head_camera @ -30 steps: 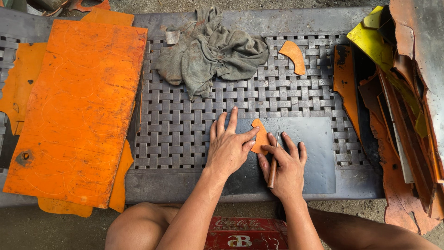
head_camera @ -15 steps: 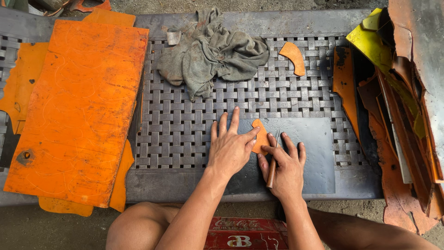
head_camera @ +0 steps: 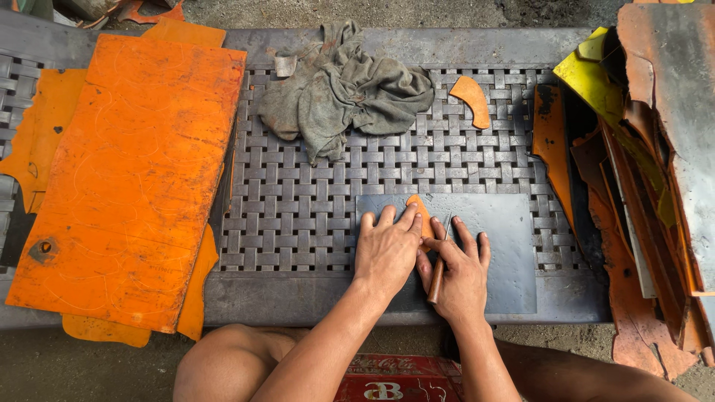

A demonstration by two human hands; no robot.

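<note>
My left hand (head_camera: 386,249) lies flat, pressing a small orange piece (head_camera: 418,210) down on a grey cutting slab (head_camera: 495,253). My right hand (head_camera: 459,272) is closed around a thin knife with a wooden handle (head_camera: 437,269), its blade touching the right edge of the orange piece. Most of the piece is hidden under my left fingers. The slab rests on a woven metal bench (head_camera: 313,208).
A large orange sheet (head_camera: 126,179) with traced outlines covers the bench's left side. A crumpled grey rag (head_camera: 342,93) and a cut orange piece (head_camera: 473,100) lie at the back. Stacked orange, yellow and rusty sheets (head_camera: 640,171) lean at the right.
My left hand has shifted a little over the orange piece, covering more of it. The knife stays at the piece's right edge.
</note>
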